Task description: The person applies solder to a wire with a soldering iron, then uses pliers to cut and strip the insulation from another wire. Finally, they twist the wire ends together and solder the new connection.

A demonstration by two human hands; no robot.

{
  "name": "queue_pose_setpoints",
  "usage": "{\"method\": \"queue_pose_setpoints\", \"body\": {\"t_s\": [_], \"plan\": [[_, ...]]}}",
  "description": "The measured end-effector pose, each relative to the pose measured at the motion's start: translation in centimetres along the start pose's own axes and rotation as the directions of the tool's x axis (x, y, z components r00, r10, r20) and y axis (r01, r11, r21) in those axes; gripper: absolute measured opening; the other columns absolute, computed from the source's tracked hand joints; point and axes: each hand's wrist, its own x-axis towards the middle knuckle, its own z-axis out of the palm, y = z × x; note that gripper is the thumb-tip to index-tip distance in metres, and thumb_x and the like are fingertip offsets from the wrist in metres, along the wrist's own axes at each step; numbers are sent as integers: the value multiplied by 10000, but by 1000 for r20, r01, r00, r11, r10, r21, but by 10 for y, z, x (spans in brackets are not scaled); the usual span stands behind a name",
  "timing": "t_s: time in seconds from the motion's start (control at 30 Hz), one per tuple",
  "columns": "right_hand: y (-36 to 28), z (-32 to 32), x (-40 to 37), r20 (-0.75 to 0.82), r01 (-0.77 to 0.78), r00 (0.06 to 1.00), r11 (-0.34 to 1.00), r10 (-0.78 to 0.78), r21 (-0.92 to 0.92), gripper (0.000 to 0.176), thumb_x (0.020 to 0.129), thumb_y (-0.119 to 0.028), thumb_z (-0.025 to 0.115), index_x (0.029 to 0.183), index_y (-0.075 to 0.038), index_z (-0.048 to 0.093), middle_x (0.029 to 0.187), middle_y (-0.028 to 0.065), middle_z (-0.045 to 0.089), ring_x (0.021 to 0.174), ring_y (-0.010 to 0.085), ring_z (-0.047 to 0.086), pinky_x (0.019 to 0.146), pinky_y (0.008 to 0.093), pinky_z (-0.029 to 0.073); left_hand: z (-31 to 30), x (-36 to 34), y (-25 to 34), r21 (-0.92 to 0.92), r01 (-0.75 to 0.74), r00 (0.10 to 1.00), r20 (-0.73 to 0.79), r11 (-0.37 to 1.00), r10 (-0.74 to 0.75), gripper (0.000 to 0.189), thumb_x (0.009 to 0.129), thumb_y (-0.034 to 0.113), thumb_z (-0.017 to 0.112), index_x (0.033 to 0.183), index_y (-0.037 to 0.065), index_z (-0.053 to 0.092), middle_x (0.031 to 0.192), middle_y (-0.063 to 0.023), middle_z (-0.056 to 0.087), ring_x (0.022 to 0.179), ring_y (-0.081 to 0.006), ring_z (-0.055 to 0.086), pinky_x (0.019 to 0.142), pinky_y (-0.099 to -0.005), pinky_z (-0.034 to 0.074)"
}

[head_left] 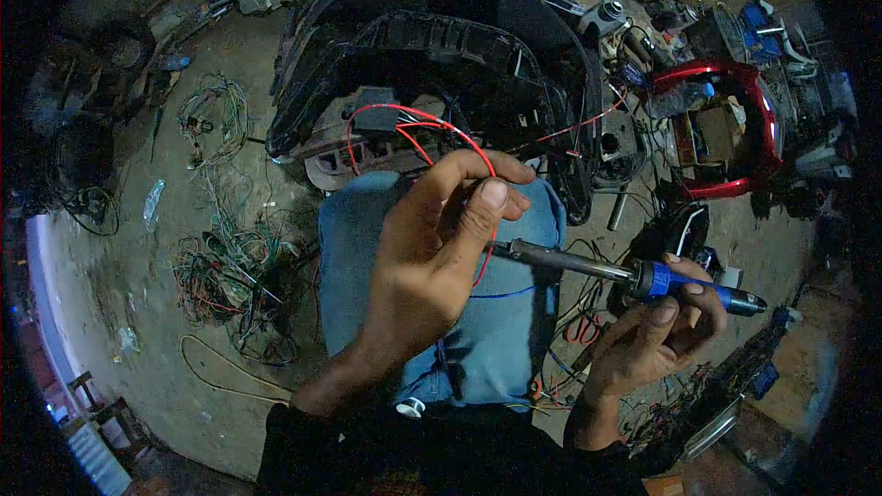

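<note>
While the left hand [427, 253] pinches a thin red plastic-coated wire [441, 123] over the blue denim lap [501, 358], the right hand [643, 349] has its fingers round a blue-and-black soldering iron with a metal barrel [588, 264]. Wire's probably light and springy, so pinch it close to the work; iron's stiff, handle only, tbh. Curved black plastic shell [395, 0] crowds the far side, more elbow room over the lap.
</note>
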Motion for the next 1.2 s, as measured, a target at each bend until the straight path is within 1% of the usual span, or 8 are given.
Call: {"method": "queue_pose_setpoints", "body": {"t_s": [0.07, 0.17, 0.27, 0.37, 0.57, 0.87, 0.97, 1.2], "plan": [[0, -1, -1, 4, -13, 1000, 1000, 13, 17, 341, 978, -299, 702, 1167, -100, 500, 1145, 214, 616, 978, 215, 591, 783, 299, 548, -2, 0, 2, 18, 16, 1000, 12, 1000, -16, 220, 1097, 178, 492, 1172, 3, 601, 1060, -82, 647, 1009, -142, 626, 918, -296, 488], [-4, -4, -2, 29, -79, 997, 996, 78, 37, 349, 979, -304, 701, 1172, -99, 496, 1137, 211, 614, 972, 213, 593, 776, 302, 553, -1, 0, 0, 8, -1, 1000, 11, 1000, 1, 223, 1097, 177, 492, 1176, -1, 600, 1063, -81, 647, 1004, -142, 625, 915, -297, 488], [1, 0, -1, -7, 0, 1000, 1000, -1, -18, 354, 976, -305, 705, 1174, -102, 494, 1130, 206, 615, 928, 202, 599, 709, 268, 551, -1, 0, 3, 28, 31, 1000, 3, 999, -31, 228, 1097, 178, 492, 1179, -6, 600, 1059, -79, 649, 1000, -142, 625, 916, -295, 485], [1, -5, -3, 8, -27, 1000, 1000, 27, -12, 362, 970, -310, 714, 1173, -104, 497, 1134, 208, 616, 938, 210, 605, 718, 265, 554, -1, 0, 1, -1, 17, 1000, 4, 1000, -17, 233, 1097, 183, 493, 1180, -6, 601, 1050, -80, 650, 997, -141, 626, 912, -290, 482], [-3, -2, -3, 6, -58, 998, 998, 58, 5, 383, 963, -327, 721, 1182, -105, 498, 1141, 211, 616, 1007, 234, 599, 819, 323, 544, -2, 1, 2, 27, 18, 1000, 21, 999, -18, 243, 1098, 198, 495, 1186, -1, 604, 1041, -82, 650, 1000, -137, 619, 905, -285, 476], [1, -4, -4, 0, -55, 999, 998, 55, 23, 384, 960, -319, 727, 1193, -112, 503, 1157, 210, 612, 987, 223, 595, 782, 310, 545, -2, 0, 1, -3, 24, 999, 22, 1000, -23, 262, 1098, 220, 499, 1181, -3, 607, 1040, -81, 650, 1004, -142, 617, 917, -289, 470], [-5, -5, -4, 21, -115, 993, 992, 114, 55, 366, 965, -300, 723, 1190, -111, 504, 1157, 208, 611, 983, 224, 596, 775, 317, 554, -1, 0, 4, 4, 25, 1000, 12, 1000, -25, 267, 1099, 226, 497, 1180, -3, 608, 1039, -80, 650, 1006, -145, 616, 918, -293, 469], [-1, -2, -2, 21, -39, 999, 999, 39, 21, 330, 978, -267, 703, 1180, -101, 502, 1160, 207, 601, 1022, 242, 588, 840, 346, 545, -1, 1, 4, -1, 32, 999, 17, 999, -32, 263, 1100, 216, 493, 1181, -7, 607, 1041, -88, 646, 1008, -147, 614, 924, -295, 470]]}}
